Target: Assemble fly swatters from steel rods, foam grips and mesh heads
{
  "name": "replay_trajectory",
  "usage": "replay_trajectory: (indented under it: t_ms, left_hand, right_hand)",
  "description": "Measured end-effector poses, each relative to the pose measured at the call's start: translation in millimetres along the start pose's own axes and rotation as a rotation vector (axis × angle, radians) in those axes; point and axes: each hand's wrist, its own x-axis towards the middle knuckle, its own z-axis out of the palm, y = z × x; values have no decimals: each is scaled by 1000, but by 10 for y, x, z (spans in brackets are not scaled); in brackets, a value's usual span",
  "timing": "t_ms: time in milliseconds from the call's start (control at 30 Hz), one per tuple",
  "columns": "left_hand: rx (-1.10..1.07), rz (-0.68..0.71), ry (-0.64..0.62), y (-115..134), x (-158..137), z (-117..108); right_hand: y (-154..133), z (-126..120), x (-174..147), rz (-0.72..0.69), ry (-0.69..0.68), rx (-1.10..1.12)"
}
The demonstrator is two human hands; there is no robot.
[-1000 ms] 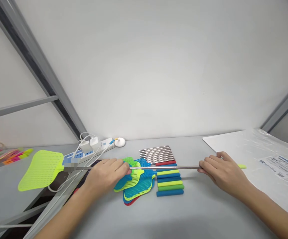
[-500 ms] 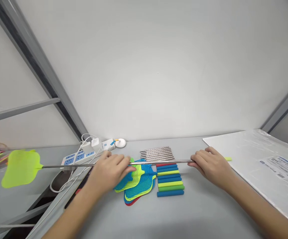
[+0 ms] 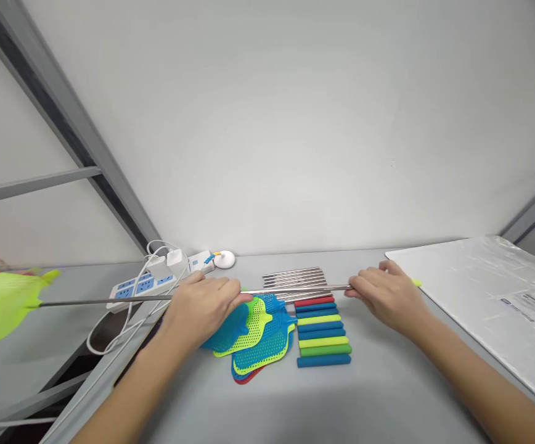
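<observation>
A yellow-green fly swatter is held sideways above the table. Its blurred head (image 3: pixel 4 306) reaches the left edge of the head view, and its thin metal rod (image 3: pixel 290 290) runs across to the right. My left hand (image 3: pixel 209 305) is closed around the rod near its middle. Farther along, my right hand (image 3: pixel 383 296) grips the handle end, with a yellow-green tip poking out beyond it. Beneath the rod lie overlapping blue, yellow-green and red swatter heads (image 3: pixel 261 345), several metal rods (image 3: pixel 293 275) side by side, and a row of coloured handles (image 3: pixel 323 333).
A power strip (image 3: pixel 145 285) with white plugs and cables lies at the back left, beside a round white object (image 3: pixel 224 259). A wrapped white board (image 3: pixel 475 277) with a label covers the right side. Grey metal frame bars (image 3: pixel 59 111) stand at the left.
The swatter head has moved left, and more of the rod shows between it and my left hand. Both hands keep their hold. The view has shifted slightly.
</observation>
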Motion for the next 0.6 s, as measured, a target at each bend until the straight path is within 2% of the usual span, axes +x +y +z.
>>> replay_trajectory:
  t_ms: [200,367,600]
  left_hand:
    - [-29,-28,-74,-30,-78,92]
    - [-21,-117,-80,-100,-161,112]
    - [-24,-162,-93,-117,-212,81]
  right_hand:
    - [175,14,-124,13,3,0]
    - [289,-21,-265,160,0,25]
    - [222,-40,-292,169,22,82]
